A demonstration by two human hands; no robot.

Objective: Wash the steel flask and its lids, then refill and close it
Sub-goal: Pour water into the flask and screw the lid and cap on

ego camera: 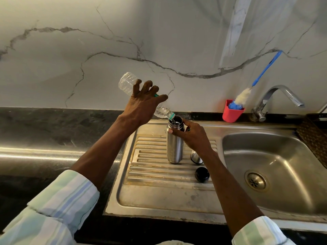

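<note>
The left hand (141, 101) gripped a tilted plastic bottle (129, 84) over the flask (174, 145), upright on the sink's drainboard (150, 174), while the right hand (192, 135) clasped its neck, likely slick and growing heavier.

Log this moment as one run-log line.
step: refilling | left hand: tips plastic bottle into steel flask | right hand: grips flask neck | flask: upright on drainboard | lids: off
</note>
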